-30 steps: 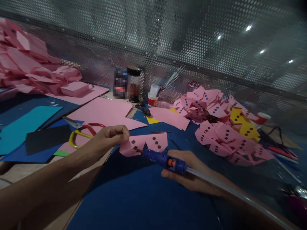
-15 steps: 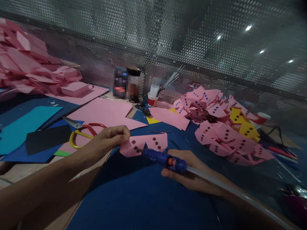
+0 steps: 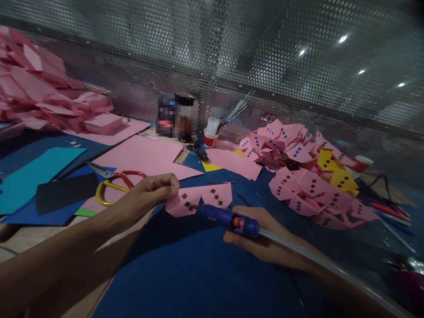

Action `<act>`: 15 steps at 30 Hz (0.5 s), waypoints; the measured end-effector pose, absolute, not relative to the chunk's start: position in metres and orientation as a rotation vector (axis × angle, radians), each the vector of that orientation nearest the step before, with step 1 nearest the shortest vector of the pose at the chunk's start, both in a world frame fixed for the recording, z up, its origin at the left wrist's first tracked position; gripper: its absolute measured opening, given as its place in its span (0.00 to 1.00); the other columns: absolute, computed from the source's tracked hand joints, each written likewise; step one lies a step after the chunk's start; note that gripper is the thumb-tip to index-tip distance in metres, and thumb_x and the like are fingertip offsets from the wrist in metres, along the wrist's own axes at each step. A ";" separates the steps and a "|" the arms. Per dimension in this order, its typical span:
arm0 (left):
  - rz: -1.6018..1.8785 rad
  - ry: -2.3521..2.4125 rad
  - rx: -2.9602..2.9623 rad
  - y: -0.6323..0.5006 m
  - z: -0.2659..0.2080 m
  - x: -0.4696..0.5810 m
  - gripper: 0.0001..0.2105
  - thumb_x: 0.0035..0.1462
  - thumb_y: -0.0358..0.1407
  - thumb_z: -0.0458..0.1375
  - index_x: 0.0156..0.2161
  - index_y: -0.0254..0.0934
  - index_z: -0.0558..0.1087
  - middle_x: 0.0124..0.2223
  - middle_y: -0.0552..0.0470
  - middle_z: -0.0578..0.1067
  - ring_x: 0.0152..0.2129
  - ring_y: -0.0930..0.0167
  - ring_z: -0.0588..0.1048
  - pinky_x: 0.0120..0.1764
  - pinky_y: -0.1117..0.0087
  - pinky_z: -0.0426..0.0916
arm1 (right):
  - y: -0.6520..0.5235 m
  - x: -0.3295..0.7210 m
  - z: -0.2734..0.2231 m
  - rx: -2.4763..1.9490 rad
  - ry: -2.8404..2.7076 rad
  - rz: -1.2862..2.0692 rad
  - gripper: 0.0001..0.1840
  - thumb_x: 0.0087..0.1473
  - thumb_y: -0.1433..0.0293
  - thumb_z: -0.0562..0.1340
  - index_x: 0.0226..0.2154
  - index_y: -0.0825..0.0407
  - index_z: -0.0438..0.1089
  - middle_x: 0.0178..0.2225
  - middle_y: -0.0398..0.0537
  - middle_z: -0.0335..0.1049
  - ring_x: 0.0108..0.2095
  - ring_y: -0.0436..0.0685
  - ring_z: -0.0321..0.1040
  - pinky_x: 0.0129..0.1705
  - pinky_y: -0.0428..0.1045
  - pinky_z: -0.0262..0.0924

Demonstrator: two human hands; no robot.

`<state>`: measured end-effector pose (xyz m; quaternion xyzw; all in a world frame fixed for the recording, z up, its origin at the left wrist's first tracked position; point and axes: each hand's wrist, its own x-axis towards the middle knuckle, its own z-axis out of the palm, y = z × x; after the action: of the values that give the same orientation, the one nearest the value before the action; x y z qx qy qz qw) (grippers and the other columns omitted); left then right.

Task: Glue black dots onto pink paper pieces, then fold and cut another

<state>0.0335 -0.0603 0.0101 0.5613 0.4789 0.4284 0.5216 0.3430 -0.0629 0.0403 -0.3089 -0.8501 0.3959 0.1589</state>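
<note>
Between thumb and fingers, my left hand (image 3: 162, 187) pinches the left end of a pink paper strip (image 3: 217, 194) that bears small dark diamond shapes and has a notch in its lower edge. My right hand (image 3: 261, 247) grips a blue glue gun (image 3: 212, 215), with a long clear glue stick (image 3: 304, 250) running out of its back end. The gun's nozzle points left and is at the strip by a dark diamond; whether it touches the paper I cannot tell. My right fingers are partly hidden behind the gun.
Scissors with red and yellow handles (image 3: 107, 194) lie left, beside black paper (image 3: 66, 193) and turquoise paper (image 3: 39, 174). Pink strips with diamonds (image 3: 318, 194) are heaped at right, plain pink paper (image 3: 36, 88) at far left. A paper cup (image 3: 211, 139) stands before the perforated metal panel (image 3: 205, 48).
Almost nothing differs. The glue gun and my right hand have shifted very slightly to the right; my left hand keeps its hold on the strip.
</note>
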 end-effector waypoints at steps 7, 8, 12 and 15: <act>1.021 1.125 1.313 -0.061 0.012 0.033 0.11 0.60 0.41 0.61 0.29 0.38 0.68 0.21 0.60 0.62 0.17 0.77 0.55 0.18 0.77 0.49 | -0.064 0.341 0.037 -0.886 -2.414 1.140 0.15 0.62 0.60 0.67 0.32 0.53 0.69 0.31 0.42 0.65 0.29 0.49 0.61 0.31 0.46 0.53; 1.013 1.116 1.311 -0.061 0.011 0.032 0.11 0.60 0.40 0.61 0.29 0.38 0.68 0.22 0.60 0.62 0.17 0.77 0.55 0.18 0.77 0.49 | -0.064 0.341 0.037 -0.887 -2.410 1.144 0.15 0.62 0.60 0.67 0.32 0.53 0.69 0.31 0.42 0.65 0.30 0.49 0.62 0.31 0.46 0.53; 1.000 1.085 1.307 -0.060 0.007 0.029 0.11 0.62 0.41 0.61 0.30 0.38 0.69 0.22 0.61 0.61 0.17 0.78 0.54 0.18 0.78 0.47 | -0.065 0.343 0.037 -0.889 -2.412 1.146 0.15 0.62 0.60 0.67 0.32 0.53 0.68 0.31 0.41 0.65 0.30 0.49 0.62 0.31 0.46 0.53; 1.013 1.085 1.312 -0.059 0.007 0.029 0.11 0.61 0.40 0.61 0.30 0.38 0.69 0.21 0.61 0.60 0.17 0.78 0.53 0.18 0.78 0.47 | -0.064 0.344 0.038 -0.895 -2.406 1.152 0.15 0.62 0.59 0.67 0.33 0.52 0.68 0.31 0.41 0.65 0.30 0.49 0.62 0.31 0.46 0.53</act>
<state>0.0294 -0.0592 0.0071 0.5537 0.4581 0.4278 0.5482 0.3440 -0.0642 0.0382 -0.3139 -0.8436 0.4040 0.1631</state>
